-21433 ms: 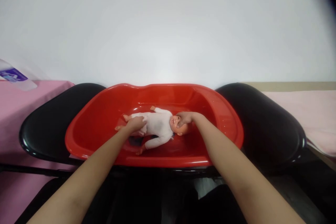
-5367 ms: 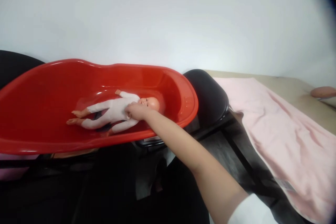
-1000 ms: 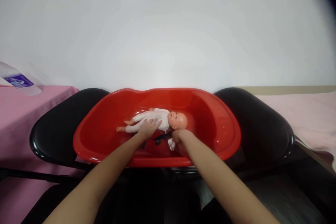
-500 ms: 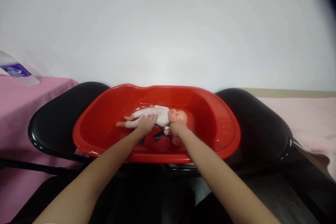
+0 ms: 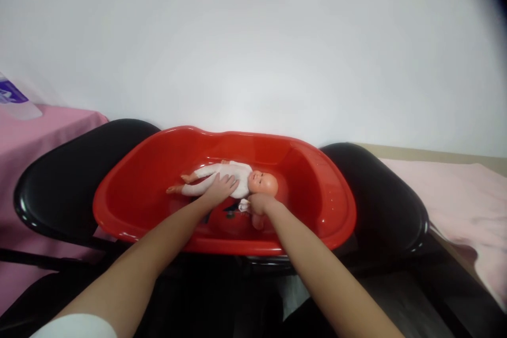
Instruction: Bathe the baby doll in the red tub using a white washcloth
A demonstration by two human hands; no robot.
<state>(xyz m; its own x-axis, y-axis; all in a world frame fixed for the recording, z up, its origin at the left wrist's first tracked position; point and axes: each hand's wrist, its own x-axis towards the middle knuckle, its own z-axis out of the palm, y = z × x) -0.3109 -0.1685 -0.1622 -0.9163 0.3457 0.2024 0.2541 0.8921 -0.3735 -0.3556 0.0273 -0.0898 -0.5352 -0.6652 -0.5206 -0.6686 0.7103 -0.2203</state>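
Observation:
A baby doll in a white bodysuit lies on its back in a red baby bath, its head to the right and its feet to the left. My left hand rests on the doll's trunk with its fingers spread. Beside the doll's neck and near shoulder, my right hand is closed, a bit of bunched white cloth sticking out at its fingers. Whether this cloth belongs to the doll's clothing I cannot tell. The palm side of the right hand is hidden.
Black stools or chairs, left and right, flank the bath. A clear bottle with a purple label stands on a pink-covered table at far left. A pale pink cloth lies at right. Behind rises a white wall.
The view has shifted and tilted slightly, so the bath sits a little further left. My right hand stays by the doll's neck and my left on its trunk; the doll's pose looks much the same.

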